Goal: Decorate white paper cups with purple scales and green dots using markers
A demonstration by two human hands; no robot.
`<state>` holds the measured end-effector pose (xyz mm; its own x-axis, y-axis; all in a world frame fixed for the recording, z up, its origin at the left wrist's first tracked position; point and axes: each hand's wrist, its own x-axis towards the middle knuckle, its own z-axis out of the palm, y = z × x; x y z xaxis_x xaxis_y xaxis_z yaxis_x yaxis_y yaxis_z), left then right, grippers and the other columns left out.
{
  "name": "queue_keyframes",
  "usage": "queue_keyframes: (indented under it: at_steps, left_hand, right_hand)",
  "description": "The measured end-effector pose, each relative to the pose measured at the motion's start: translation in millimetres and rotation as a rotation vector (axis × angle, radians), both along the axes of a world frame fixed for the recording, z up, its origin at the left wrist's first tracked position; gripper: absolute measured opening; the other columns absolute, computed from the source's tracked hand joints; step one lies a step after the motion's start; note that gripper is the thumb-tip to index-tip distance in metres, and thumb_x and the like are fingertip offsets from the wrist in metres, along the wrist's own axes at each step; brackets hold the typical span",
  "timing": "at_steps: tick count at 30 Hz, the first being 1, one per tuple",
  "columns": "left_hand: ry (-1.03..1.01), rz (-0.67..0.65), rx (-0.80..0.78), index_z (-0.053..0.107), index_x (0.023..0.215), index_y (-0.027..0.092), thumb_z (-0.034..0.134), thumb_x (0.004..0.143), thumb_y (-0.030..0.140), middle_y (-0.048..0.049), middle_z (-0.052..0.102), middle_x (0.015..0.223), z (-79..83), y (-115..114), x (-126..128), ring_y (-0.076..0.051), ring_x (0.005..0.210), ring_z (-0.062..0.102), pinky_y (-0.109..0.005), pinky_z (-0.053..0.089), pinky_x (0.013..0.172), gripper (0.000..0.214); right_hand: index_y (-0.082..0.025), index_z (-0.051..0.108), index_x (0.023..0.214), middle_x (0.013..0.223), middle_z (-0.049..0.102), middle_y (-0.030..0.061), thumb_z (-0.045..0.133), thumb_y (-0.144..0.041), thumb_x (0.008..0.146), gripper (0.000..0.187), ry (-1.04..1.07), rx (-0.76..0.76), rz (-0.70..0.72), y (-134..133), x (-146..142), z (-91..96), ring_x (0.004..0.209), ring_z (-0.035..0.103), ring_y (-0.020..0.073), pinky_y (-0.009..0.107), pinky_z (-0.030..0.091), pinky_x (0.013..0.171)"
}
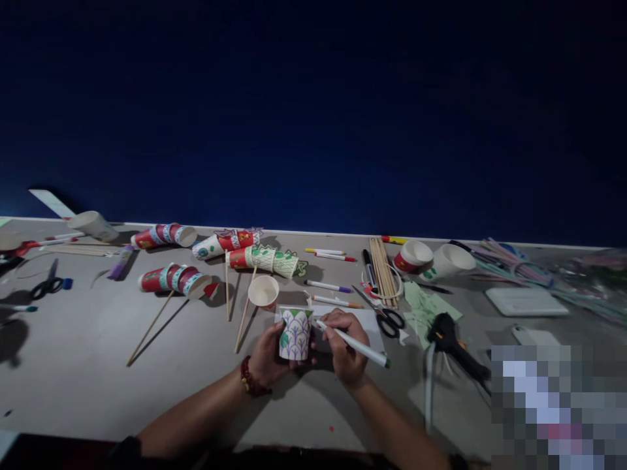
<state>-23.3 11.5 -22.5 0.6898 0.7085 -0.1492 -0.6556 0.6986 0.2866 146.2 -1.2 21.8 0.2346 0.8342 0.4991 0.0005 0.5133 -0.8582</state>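
My left hand [267,356] is wrapped round a white paper cup [295,334] drawn with purple arches and green patches, holding it upright above the table. My right hand [345,346] grips a white marker [355,346] with a green end, its tip touching the cup's right side. A red bead bracelet [249,378] sits on my left wrist. Under the hands lies a white sheet of paper [365,323].
Decorated paper-cup figures on wooden sticks [176,279] [262,259] lie on the grey table [98,346]. A plain cup [263,291], markers [328,286], skewers [383,271], scissors [390,322] [46,286], a black glue gun [448,339], cups [414,256] and pipe cleaners [514,264] surround them.
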Motion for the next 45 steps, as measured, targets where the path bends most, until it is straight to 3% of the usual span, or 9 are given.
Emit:
queue_keyframes:
  at_steps: [8,24,45]
  left_hand:
    - [0.04,-0.005,0.01,0.072,0.119,0.013,0.073,0.09,0.042,-0.0128,0.079,0.105,-3.3,-5,0,-0.026,0.093,0.074,-0.039,0.059,0.08,0.041]
    - [0.071,-0.009,0.061,0.073,0.114,0.013,0.071,0.091,0.044,-0.0115,0.078,0.096,-9.6,-6,1,-0.024,0.085,0.074,-0.036,0.059,0.074,0.04]
    - [0.127,0.005,0.067,0.072,0.111,0.013,0.074,0.089,0.046,-0.0107,0.079,0.094,-6.9,-7,2,-0.024,0.082,0.074,-0.037,0.059,0.076,0.039]
  right_hand:
    - [-0.025,0.066,0.094,0.084,0.067,0.0026,0.059,-0.015,0.092,0.012,-0.075,-0.03,0.017,-4,1,-6.4,0.083,0.067,0.022,0.034,0.055,0.072]
    - [-0.025,0.065,0.092,0.079,0.065,0.0009,0.059,-0.018,0.093,0.009,-0.277,-0.006,-0.047,-1,2,6.7,0.073,0.066,0.0195,0.032,0.054,0.066]
    - [-0.025,0.066,0.091,0.078,0.066,0.0017,0.059,-0.02,0.091,0.008,-0.283,-0.005,-0.044,-2,1,8.3,0.073,0.066,0.0214,0.034,0.053,0.066]
